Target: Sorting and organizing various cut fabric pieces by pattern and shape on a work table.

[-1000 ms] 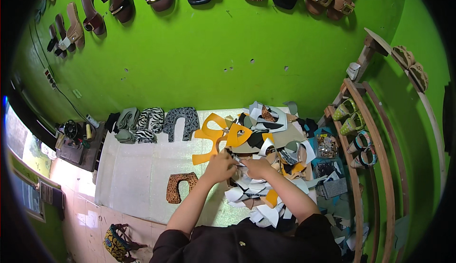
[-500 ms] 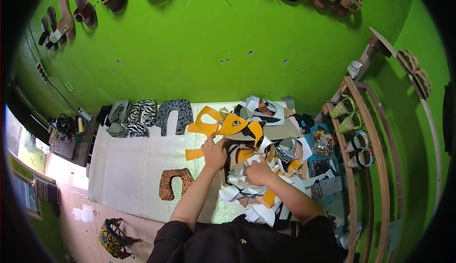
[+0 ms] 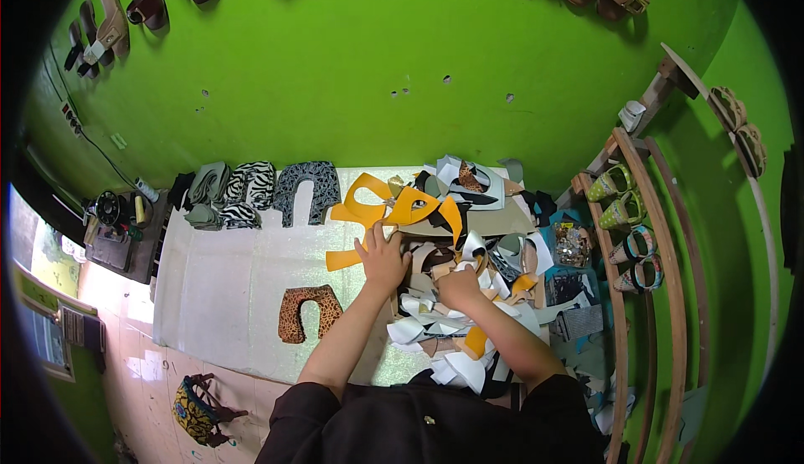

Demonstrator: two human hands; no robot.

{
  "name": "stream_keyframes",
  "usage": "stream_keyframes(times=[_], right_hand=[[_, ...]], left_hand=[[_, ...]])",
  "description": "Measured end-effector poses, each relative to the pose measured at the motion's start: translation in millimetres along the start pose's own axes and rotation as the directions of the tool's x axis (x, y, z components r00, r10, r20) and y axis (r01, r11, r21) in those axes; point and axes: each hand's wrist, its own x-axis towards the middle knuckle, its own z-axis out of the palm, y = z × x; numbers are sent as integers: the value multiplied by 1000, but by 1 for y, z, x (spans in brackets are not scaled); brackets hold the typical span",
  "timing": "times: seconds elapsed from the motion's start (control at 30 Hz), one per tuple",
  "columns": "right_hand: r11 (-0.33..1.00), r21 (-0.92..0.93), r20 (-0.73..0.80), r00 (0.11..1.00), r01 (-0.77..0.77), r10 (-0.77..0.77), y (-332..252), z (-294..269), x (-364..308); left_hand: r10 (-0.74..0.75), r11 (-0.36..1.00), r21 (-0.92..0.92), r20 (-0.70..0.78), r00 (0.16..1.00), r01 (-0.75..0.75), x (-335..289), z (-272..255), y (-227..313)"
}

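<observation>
A jumbled heap of offcuts (image 3: pixel 435 322), in white, beige, grey and yellow, fills the right part of the pale worktable (image 3: pixel 226 296). My right hand (image 3: pixel 459 288) reaches into this heap; its fingers are bent down and mostly hidden among the scraps. At the heap's left edge is my left hand (image 3: pixel 385 261), its fingers spread, with a small pale piece at the fingertips. Just beyond it lie yellow cut-out sheets (image 3: pixel 410 206) with curved holes. Left of my left forearm lies a leopard-print U-shaped piece (image 3: pixel 293 313), flat on the table.
Along the back edge sit a grey patterned U-shaped piece (image 3: pixel 289 192), zebra-print pieces (image 3: pixel 251 181) and folded grey-green pieces (image 3: pixel 208 183). A wooden rack (image 3: pixel 624 213) with sandals stands at right, beside a container of small shiny parts (image 3: pixel 572 244). A patterned bag (image 3: pixel 197 409) is at lower left.
My left hand has drawn off the yellow sheets toward the heap's left edge. My right hand has shifted slightly within the heap, and scraps around it have moved. The view has tilted a little.
</observation>
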Motion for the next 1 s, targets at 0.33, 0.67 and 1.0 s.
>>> stream_keyframes(times=[0.33,0.67,1.0], right_hand=[[933,327,-618,781,149,92,16,11,19],[939,202,-289,899,-278,328,39,27,57],[779,627,-296,933,28,205,51,-15,9]], left_hand=[[323,904,271,69,944,-330,-24,26,-3],[329,928,131,149,932,-348,-18,8,-4],[112,874,-443,-219,969,-201,-22,-28,-10]])
